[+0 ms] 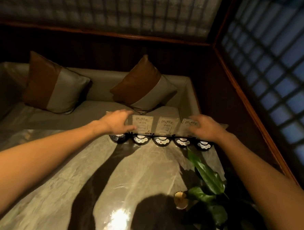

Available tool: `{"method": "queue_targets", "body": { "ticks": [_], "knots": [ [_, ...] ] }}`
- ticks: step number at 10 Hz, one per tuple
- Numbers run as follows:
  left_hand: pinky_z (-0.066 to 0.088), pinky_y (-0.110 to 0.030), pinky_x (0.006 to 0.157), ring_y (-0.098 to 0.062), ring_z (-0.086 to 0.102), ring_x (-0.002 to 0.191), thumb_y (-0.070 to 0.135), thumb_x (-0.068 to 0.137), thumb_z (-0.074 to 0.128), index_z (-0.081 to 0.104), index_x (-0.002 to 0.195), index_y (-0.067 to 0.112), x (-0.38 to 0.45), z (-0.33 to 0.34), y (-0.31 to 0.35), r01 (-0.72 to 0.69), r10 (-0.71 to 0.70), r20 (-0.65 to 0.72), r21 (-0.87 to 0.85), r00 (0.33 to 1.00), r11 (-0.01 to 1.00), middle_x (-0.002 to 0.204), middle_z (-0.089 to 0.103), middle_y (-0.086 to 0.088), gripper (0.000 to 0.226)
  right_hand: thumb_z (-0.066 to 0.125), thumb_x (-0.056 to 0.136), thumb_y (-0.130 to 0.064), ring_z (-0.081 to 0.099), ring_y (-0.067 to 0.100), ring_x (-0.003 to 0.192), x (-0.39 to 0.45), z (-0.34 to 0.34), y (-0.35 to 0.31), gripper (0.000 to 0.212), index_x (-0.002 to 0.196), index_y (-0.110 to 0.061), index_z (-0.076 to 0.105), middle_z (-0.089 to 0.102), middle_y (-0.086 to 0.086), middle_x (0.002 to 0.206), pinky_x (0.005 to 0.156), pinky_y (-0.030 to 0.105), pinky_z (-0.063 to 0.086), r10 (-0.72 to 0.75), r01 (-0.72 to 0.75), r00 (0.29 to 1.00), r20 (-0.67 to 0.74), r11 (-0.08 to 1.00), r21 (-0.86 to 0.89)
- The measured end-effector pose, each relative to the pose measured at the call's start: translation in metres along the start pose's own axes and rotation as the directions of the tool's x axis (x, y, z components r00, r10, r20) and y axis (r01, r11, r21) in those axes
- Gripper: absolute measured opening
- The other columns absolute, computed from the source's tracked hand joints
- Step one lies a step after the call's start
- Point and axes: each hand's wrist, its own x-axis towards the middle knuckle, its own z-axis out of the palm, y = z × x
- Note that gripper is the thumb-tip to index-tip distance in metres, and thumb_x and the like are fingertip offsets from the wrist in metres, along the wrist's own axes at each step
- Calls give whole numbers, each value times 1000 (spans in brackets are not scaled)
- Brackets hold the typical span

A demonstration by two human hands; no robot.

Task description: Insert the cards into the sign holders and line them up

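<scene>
Clear sign holders | cards "09", "02" | left hand, right hand spread, resting on row

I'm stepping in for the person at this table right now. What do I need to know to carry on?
Left hand: open, at the row's left end.
Right hand: open, over the holders at the right end.
Sign holders: five black bases side by side along the table's far edge; visible ones hold cards.
Done: cards in, row formed.
Left: check both covered end holders, even up the line.
</scene>
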Motion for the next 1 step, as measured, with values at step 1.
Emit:
{"method": "queue_targets", "body": {
  "ticks": [1],
  "knots": [
    [37,-53,112,-27,44,139,68,89,51,31,153,22,-48,-13,6,-8,7,12,68,1000,998,154,43,-6,82,60,95,-48,47,27,137,-42,1,-65,67,153,-23,39,45,6,155,109,42,42,-40,40,999,32,999,-9]
  ]
}}
